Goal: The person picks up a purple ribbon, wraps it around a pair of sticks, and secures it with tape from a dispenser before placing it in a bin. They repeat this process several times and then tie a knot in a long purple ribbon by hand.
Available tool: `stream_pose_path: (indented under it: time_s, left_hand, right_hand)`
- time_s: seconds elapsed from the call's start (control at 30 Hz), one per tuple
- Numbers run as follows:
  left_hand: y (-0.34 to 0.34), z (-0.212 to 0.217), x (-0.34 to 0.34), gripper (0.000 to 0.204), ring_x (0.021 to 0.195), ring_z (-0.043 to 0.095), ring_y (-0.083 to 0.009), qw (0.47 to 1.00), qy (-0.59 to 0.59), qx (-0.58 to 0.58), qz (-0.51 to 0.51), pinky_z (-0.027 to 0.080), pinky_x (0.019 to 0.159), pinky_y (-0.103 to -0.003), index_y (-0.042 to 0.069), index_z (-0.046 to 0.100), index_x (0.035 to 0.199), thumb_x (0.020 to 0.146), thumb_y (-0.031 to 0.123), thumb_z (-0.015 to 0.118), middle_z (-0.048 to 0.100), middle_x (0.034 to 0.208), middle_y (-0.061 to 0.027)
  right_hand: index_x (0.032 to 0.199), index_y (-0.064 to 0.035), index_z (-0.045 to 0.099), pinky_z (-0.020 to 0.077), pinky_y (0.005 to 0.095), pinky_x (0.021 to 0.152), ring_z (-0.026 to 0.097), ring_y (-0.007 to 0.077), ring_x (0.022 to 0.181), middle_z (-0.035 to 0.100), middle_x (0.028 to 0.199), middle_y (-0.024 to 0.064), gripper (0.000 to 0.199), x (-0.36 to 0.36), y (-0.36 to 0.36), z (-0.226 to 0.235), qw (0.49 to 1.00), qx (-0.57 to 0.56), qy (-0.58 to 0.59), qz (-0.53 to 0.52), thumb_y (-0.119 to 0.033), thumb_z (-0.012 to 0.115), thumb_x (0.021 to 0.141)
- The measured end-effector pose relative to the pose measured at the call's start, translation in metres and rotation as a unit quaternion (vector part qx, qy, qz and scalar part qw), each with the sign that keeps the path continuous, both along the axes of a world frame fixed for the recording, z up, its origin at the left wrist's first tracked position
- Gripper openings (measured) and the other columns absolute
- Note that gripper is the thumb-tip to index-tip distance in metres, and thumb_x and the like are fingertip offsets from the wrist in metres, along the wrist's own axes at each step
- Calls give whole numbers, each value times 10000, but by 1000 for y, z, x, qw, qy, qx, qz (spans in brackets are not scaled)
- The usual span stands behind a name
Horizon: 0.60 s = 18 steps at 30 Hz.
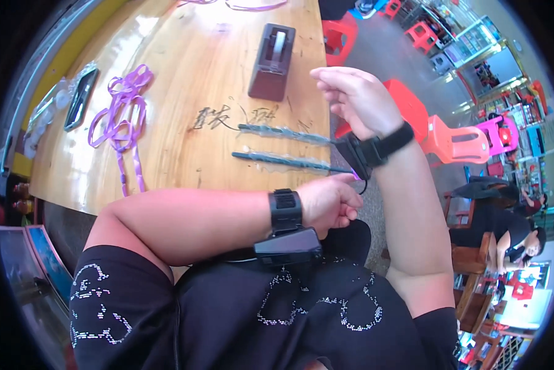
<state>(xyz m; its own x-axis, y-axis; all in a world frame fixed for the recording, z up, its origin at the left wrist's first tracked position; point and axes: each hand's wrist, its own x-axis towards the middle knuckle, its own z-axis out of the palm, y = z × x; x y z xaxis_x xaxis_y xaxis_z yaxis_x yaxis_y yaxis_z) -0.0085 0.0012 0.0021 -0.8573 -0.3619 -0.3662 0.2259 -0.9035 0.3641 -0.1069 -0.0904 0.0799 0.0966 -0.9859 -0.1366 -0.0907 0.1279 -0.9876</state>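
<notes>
My left hand (331, 200) reaches across my body with its index finger stretched out and the other fingers loosely bent. That fingertip is at the small black device (354, 157) strapped to my right wrist, beside a purple light; whether it touches cannot be told. My right hand (362, 98) is raised over the table's right edge, fingers extended and nothing in them. Two thin dark green sticks in clear plastic wrap, a far one (283, 133) and a near one (289, 161), lie side by side on the wooden table (197, 148). Another black device (287, 245) is strapped to my left wrist.
A dark tape dispenser (271, 77) stands beyond the sticks. Purple ribbon (118, 117) lies in loops at the left, near a black phone-like object (81, 98) and clear plastic items (49, 108). Red stools and an orange chair (456, 142) stand to the right. A person (517, 240) sits farther off.
</notes>
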Motion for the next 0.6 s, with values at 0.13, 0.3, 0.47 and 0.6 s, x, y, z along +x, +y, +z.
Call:
stream_pose_path:
  time_s: [0.13,0.3,0.47,0.6]
  left_hand:
    - [1,-2,-5,834,606,521,-124,1000,-5,3,-8,442,547,-277,80,59,1407,722,-29,522,507,844,-47]
    - [-2,-12,-10,701,579,517,-121,999,32,-13,-23,436,528,-268,116,219,1338,718,-35,509,504,825,-27]
    - [-3,-7,-8,338,580,519,-119,998,22,-48,-30,425,509,-251,137,427,1022,730,-22,488,492,784,-14]
    - [-1,-9,-10,314,577,517,-122,998,18,-54,-17,420,493,-247,118,458,1004,728,-31,483,499,769,-17]
  right_hand:
    - [795,-75,630,354,196,500,453,52,566,536,661,-37,111,30,-39,-10,997,46,50,-25,-179,662,777]
    - [766,-5,607,384,229,465,472,100,535,546,659,15,213,50,-61,-24,997,77,13,-22,-203,683,761]
    - [773,-20,619,415,238,585,536,116,593,615,738,42,131,65,-34,-17,997,-21,-26,-69,-143,664,777]
    - [805,-40,628,396,197,533,515,67,566,627,721,28,87,65,-16,-12,999,-27,-21,-42,-120,658,789]
